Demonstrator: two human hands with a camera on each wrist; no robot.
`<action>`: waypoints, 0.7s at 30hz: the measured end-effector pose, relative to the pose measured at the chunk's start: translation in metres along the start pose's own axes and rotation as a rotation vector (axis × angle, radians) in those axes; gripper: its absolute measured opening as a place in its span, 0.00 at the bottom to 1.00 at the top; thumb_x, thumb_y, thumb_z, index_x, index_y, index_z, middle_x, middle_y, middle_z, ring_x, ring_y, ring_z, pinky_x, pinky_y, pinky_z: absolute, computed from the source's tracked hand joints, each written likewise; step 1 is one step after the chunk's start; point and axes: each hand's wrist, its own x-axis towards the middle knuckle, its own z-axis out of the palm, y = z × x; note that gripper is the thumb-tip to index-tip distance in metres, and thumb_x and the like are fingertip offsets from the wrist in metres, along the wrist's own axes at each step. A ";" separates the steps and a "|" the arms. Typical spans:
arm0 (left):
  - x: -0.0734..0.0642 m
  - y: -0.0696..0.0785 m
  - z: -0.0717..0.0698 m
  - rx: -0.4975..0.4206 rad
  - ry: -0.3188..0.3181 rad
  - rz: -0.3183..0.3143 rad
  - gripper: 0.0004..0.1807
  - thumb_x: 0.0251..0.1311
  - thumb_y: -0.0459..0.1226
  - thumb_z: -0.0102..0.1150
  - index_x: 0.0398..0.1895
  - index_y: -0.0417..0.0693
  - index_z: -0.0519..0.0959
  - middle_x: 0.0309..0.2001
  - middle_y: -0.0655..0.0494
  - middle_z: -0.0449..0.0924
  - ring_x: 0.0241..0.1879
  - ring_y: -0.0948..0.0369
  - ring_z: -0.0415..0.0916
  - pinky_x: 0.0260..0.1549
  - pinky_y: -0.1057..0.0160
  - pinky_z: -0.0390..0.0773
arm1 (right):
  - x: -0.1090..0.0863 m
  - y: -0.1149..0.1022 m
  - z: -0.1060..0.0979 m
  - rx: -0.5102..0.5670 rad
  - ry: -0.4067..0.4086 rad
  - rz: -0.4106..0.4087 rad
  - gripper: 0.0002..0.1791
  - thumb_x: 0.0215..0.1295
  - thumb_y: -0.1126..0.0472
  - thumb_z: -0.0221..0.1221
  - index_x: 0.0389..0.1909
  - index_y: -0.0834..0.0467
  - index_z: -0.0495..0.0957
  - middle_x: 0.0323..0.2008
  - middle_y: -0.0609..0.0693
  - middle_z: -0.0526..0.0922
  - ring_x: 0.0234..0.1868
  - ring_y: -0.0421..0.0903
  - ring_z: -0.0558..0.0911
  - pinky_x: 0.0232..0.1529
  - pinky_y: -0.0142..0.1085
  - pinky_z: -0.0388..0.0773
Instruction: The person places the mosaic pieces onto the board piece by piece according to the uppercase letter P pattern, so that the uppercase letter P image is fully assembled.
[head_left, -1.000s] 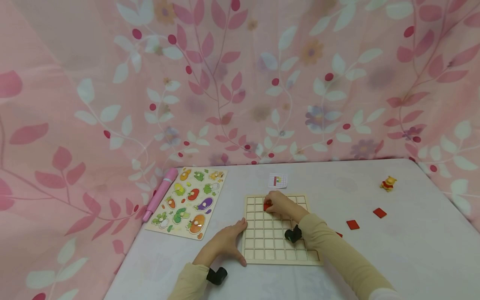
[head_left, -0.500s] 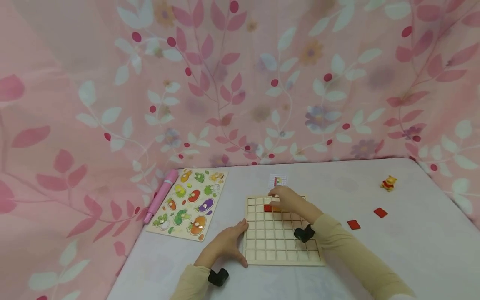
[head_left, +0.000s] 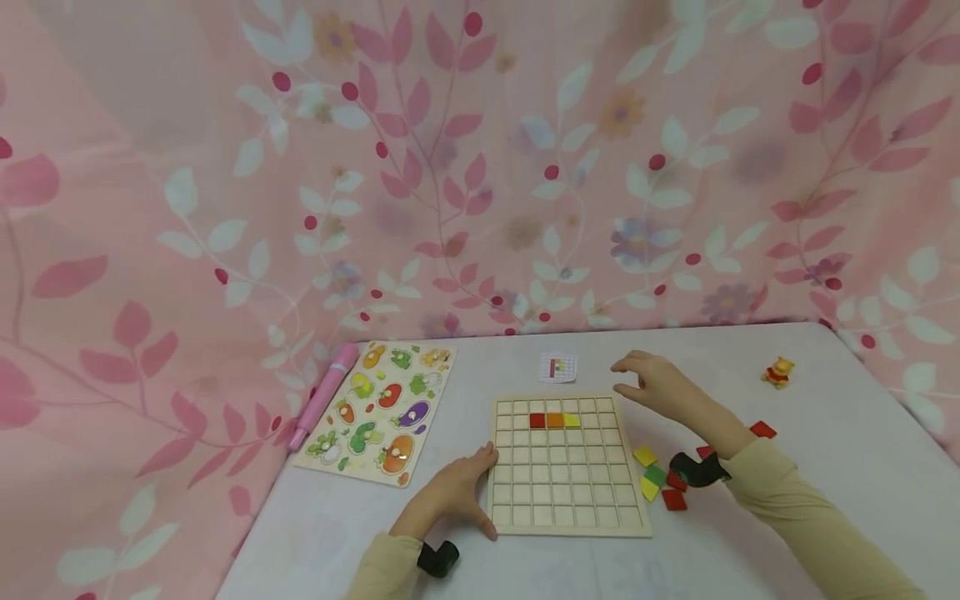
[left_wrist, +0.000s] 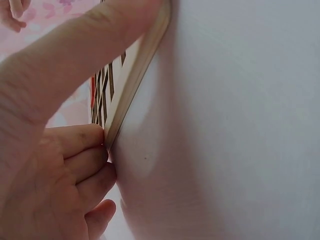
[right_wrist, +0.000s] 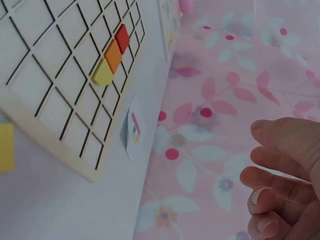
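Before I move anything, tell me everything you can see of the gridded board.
The gridded board is pale, looks wooden, and has a raised rim and ridges dividing it into square cells. It lies flat on the table. A red tile, an orange tile and a yellow tile sit side by side in the second row from its far edge; the other visible cells are bare. The left hand touches its left edge.
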 end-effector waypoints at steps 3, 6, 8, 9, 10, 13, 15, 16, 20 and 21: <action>0.001 0.001 -0.001 0.004 0.000 0.001 0.67 0.16 0.60 0.72 0.67 0.42 0.54 0.67 0.49 0.49 0.63 0.55 0.51 0.59 0.56 0.55 | -0.014 0.004 -0.009 -0.013 0.011 0.019 0.13 0.47 0.68 0.65 0.36 0.65 0.78 0.32 0.52 0.77 0.18 0.36 0.64 0.17 0.29 0.68; 0.000 0.001 0.000 -0.003 -0.001 -0.007 0.67 0.15 0.59 0.73 0.67 0.42 0.55 0.67 0.49 0.49 0.63 0.55 0.51 0.59 0.56 0.55 | -0.028 0.007 -0.014 -0.018 -0.004 0.049 0.13 0.47 0.67 0.65 0.36 0.65 0.78 0.31 0.52 0.77 0.17 0.35 0.64 0.17 0.29 0.68; -0.001 0.001 0.001 -0.009 -0.003 -0.009 0.67 0.15 0.59 0.73 0.67 0.42 0.55 0.67 0.49 0.49 0.63 0.55 0.51 0.59 0.56 0.55 | -0.037 0.008 -0.016 -0.021 -0.021 0.088 0.13 0.47 0.67 0.65 0.36 0.65 0.78 0.30 0.51 0.77 0.18 0.35 0.64 0.17 0.28 0.68; -0.001 0.001 0.002 -0.011 -0.004 -0.009 0.67 0.15 0.59 0.73 0.67 0.42 0.55 0.67 0.49 0.49 0.63 0.55 0.51 0.59 0.56 0.55 | -0.042 0.008 -0.017 -0.021 -0.031 0.109 0.13 0.48 0.66 0.65 0.36 0.65 0.78 0.30 0.51 0.77 0.18 0.35 0.64 0.17 0.28 0.68; -0.001 0.001 0.003 -0.012 -0.005 -0.008 0.67 0.15 0.60 0.73 0.67 0.42 0.55 0.67 0.49 0.49 0.63 0.55 0.51 0.59 0.56 0.55 | -0.046 0.009 -0.018 -0.019 -0.036 0.126 0.13 0.48 0.66 0.65 0.36 0.65 0.78 0.30 0.50 0.77 0.18 0.36 0.64 0.17 0.28 0.69; -0.001 0.001 0.003 -0.009 -0.003 -0.001 0.67 0.15 0.60 0.72 0.67 0.43 0.55 0.67 0.49 0.49 0.63 0.55 0.51 0.59 0.56 0.55 | -0.056 0.010 -0.020 -0.017 -0.040 0.156 0.13 0.47 0.66 0.66 0.36 0.64 0.78 0.30 0.50 0.77 0.18 0.36 0.64 0.17 0.28 0.69; -0.001 0.000 0.002 -0.005 -0.001 -0.002 0.67 0.15 0.60 0.72 0.67 0.43 0.55 0.67 0.49 0.49 0.63 0.56 0.51 0.59 0.55 0.55 | -0.060 0.010 -0.020 -0.004 -0.038 0.166 0.13 0.47 0.67 0.66 0.36 0.64 0.78 0.31 0.50 0.77 0.18 0.36 0.65 0.17 0.28 0.69; -0.001 0.000 0.002 -0.001 0.000 -0.002 0.67 0.15 0.60 0.72 0.67 0.43 0.54 0.67 0.50 0.49 0.64 0.56 0.51 0.59 0.56 0.55 | -0.061 0.011 -0.020 0.002 -0.037 0.171 0.13 0.47 0.67 0.66 0.36 0.64 0.78 0.31 0.50 0.77 0.18 0.36 0.65 0.17 0.28 0.69; 0.001 -0.001 0.002 0.003 0.002 -0.003 0.67 0.15 0.60 0.72 0.67 0.44 0.54 0.67 0.50 0.48 0.64 0.56 0.51 0.59 0.56 0.55 | -0.067 0.010 -0.017 0.030 -0.041 0.206 0.13 0.47 0.67 0.66 0.36 0.63 0.79 0.30 0.49 0.77 0.18 0.36 0.64 0.15 0.27 0.69; 0.001 -0.001 0.002 0.002 0.000 -0.005 0.67 0.15 0.60 0.72 0.67 0.44 0.54 0.67 0.50 0.48 0.64 0.56 0.51 0.59 0.56 0.54 | -0.069 0.010 -0.016 0.040 -0.042 0.211 0.13 0.47 0.67 0.66 0.36 0.63 0.79 0.30 0.49 0.77 0.18 0.37 0.64 0.15 0.27 0.69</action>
